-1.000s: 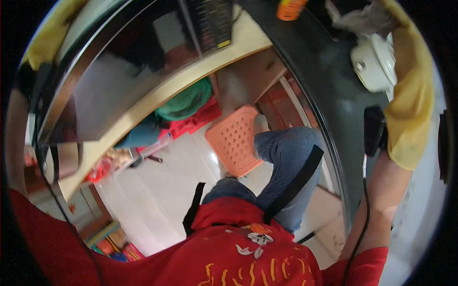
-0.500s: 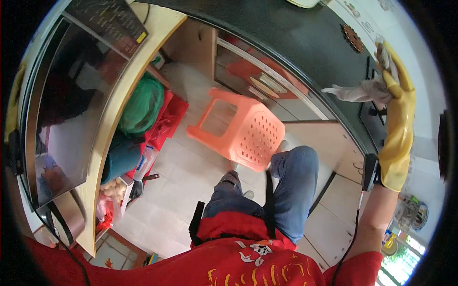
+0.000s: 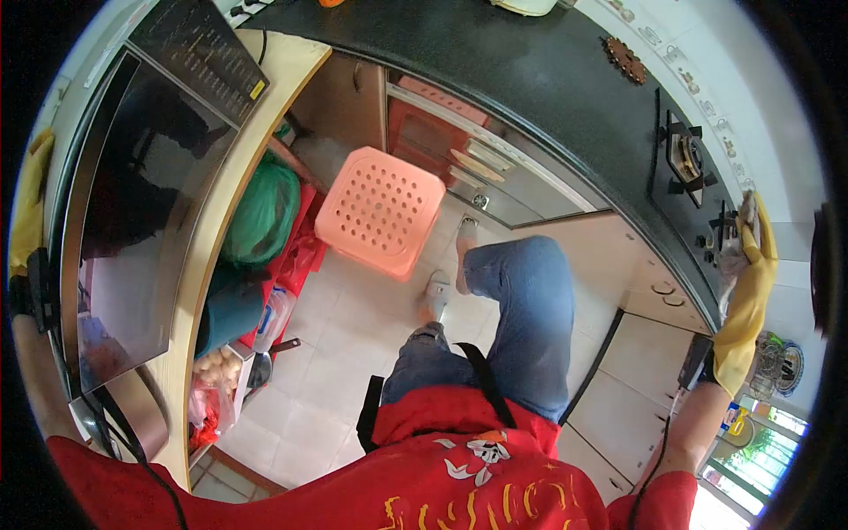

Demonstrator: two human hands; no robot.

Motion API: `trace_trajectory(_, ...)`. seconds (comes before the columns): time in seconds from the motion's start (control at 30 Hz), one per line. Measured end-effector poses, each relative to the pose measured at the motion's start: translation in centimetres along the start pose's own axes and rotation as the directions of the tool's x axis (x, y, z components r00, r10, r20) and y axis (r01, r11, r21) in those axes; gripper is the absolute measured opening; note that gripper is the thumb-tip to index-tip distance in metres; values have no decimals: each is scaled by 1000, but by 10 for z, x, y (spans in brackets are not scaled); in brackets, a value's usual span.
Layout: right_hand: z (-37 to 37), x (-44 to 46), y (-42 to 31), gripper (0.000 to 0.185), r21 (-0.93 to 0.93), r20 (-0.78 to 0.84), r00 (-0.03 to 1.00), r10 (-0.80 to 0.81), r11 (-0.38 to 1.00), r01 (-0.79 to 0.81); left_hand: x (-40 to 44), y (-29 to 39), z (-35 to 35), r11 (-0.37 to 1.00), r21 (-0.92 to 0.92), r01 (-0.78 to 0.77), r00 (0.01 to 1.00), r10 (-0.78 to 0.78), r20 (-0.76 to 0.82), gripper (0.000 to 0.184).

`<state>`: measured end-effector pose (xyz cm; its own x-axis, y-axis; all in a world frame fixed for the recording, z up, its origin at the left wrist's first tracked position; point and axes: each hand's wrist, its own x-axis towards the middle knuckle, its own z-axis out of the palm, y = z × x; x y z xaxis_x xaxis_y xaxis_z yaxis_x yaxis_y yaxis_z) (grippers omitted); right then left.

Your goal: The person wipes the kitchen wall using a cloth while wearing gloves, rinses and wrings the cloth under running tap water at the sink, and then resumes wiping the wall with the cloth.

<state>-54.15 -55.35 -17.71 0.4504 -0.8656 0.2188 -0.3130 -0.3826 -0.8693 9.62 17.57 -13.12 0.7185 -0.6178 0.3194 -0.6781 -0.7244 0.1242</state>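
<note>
My right hand (image 3: 749,265), in a yellow rubber glove, is at the far right by the tiled wall and the end of the stove. Its fingers are closed on a crumpled grey cloth (image 3: 731,256), which hangs beside the black gas stove (image 3: 685,159). At the far left edge, my left hand (image 3: 30,208), also in a yellow glove, lies along the outer side of the microwave (image 3: 146,212). Its fingers look stretched out, though the hand is seen edge-on and partly cut off. Nothing shows in it.
A pink plastic stool (image 3: 380,210) stands upright on the tiled floor (image 3: 309,371) ahead of my feet. A dark countertop (image 3: 495,79) curves along the front and right. Left, under the wooden shelf (image 3: 205,265), are a green bag (image 3: 263,212), a teal bin (image 3: 231,311) and other goods.
The stool has gone from tilted, legs showing, to upright and farther left. My right hand and the cloth have moved from over the stove toward its near end. My legs have shifted and the view has turned.
</note>
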Motion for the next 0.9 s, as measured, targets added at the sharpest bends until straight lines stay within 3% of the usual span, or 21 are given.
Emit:
trace_trajectory(0.03, 6, -4, -7, 46, -14, 16, 999, 29, 999, -29, -6, 3, -2, 1000, -8, 6, 1000, -6, -12, 52)
trace_trajectory(0.07, 14, -7, -9, 47, -120, 47, 996, -73, 990, 78, -13, 7, -3, 1000, -6, 13, 1000, -13, -25, 52)
trace_trajectory(0.1, 27, -11, -13, 47, -119, 53, 996, -73, 990, 79, -22, 17, -2, 1000, -11, 23, 999, -23, -39, 52)
trace_trajectory(0.2, 71, -29, -22, 50, 35, 207, 976, -66, 998, 60, -55, 62, 14, 995, -53, 81, 993, -85, -85, 51)
trace_trajectory(0.23, 105, -1, 21, 51, 99, 283, 957, -72, 994, 46, -60, 84, 39, 993, -41, 115, 990, -118, -80, 51)
trace_trajectory(0.37, 144, -26, 40, 58, 66, 382, 924, 3, 997, -31, -112, 129, 67, 973, -90, 212, 970, -221, -104, 51)
trace_trajectory(0.43, 150, -41, 49, 61, 67, 391, 913, 117, 986, -155, -136, 147, 78, 960, -110, 258, 957, -269, -110, 51)
trace_trajectory(0.47, 145, -41, 68, 62, 83, 437, 897, 71, 989, -118, -148, 156, 83, 954, -118, 277, 951, -289, -108, 51)
trace_trajectory(0.83, 104, -69, 145, 57, -5, 308, 902, 302, 949, -316, -237, 231, 112, 886, -90, 454, 886, -460, -53, 50)
trace_trajectory(0.9, 115, -60, 133, 53, -40, 372, 906, 202, 979, -202, -243, 232, 111, 874, -57, 483, 874, -485, -25, 50)
